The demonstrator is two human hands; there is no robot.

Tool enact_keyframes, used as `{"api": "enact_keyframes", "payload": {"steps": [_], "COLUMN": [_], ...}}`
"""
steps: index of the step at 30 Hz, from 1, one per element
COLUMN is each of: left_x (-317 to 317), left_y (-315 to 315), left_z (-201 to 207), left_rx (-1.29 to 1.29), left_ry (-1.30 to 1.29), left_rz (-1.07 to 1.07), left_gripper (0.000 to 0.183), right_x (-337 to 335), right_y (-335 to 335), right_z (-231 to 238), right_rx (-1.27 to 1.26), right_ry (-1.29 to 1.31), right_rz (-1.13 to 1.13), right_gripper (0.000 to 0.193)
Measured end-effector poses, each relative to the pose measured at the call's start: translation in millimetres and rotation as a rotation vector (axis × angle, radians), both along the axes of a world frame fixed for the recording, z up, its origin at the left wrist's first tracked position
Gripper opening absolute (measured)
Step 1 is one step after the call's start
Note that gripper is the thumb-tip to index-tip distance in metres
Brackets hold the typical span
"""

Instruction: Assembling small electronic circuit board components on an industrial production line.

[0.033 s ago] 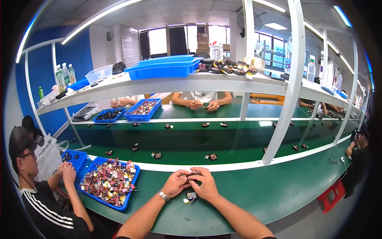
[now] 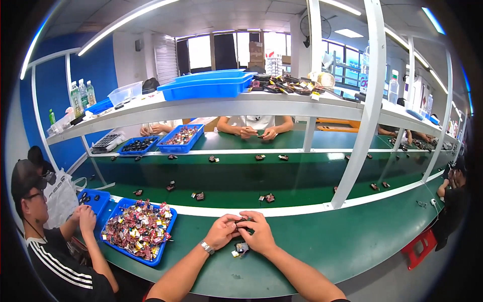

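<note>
Over the green bench (image 2: 312, 241), my left hand (image 2: 222, 232) and my right hand (image 2: 258, 234) meet, fingertips pinched together around a small dark part (image 2: 243, 221). Fingers cover most of it, so its exact kind is hidden. A metal-banded watch (image 2: 207, 247) is on my left wrist. Just below my hands lies a small assembly (image 2: 241, 248) with a silvery piece and a white-yellow tag, touched by neither hand. To the left stands a blue tray (image 2: 174, 221) heaped with small reddish circuit boards (image 2: 138, 229) bearing yellow and white tags.
Beyond a white rail, several small assemblies (image 2: 269, 198) lie spaced along the green belt (image 2: 226, 176). A white post (image 2: 359, 126) rises right of centre under a shelf (image 2: 221, 108). One co-worker (image 2: 65, 251) sits at left beside another blue tray (image 2: 103, 201); a red stool (image 2: 420, 249) stands right.
</note>
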State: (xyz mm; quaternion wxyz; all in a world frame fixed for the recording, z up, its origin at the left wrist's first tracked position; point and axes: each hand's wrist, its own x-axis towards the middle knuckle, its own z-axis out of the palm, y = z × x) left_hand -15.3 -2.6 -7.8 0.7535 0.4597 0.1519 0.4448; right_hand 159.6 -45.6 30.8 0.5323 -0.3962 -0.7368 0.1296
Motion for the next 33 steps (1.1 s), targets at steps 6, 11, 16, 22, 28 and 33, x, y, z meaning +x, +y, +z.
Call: {"api": "enact_keyframes", "payload": {"steps": [6, 11, 16, 22, 28, 33], "left_x": [-2.4, 0.0, 5.8, 5.6, 8.6, 6.1], "left_y": [1.0, -0.4, -3.3, -5.6, -6.5, -4.2], "left_z": [-0.5, -1.4, 2.8, 7.5, 8.9, 4.2], "left_rx": [0.016, 0.041, 0.009, -0.02, -0.035, -0.034], "left_ry": [-0.011, -0.012, 0.025, 0.075, 0.107, 0.115], "left_rz": [-0.004, 0.017, 0.056, 0.069, 0.058, 0.077], "left_gripper": [0.021, 0.022, 0.025, 0.028, 0.028, 0.028], "right_x": [4.6, 2.2, 8.4, 3.9, 4.0, 1.0], "right_y": [-1.3, 1.4, 5.6, 0.6, 5.8, 2.5], "right_z": [1.5, -4.3, -3.2, 3.0, -2.7, 0.4], "right_rx": [0.033, -0.013, -0.014, 0.045, 0.146, 0.148], "right_ry": [-0.05, -0.019, -0.057, -0.029, -0.054, -0.069], "right_rz": [-0.01, 0.022, 0.037, -0.079, -0.118, -0.125], "right_gripper": [0.018, 0.017, 0.015, 0.016, 0.015, 0.015]}}
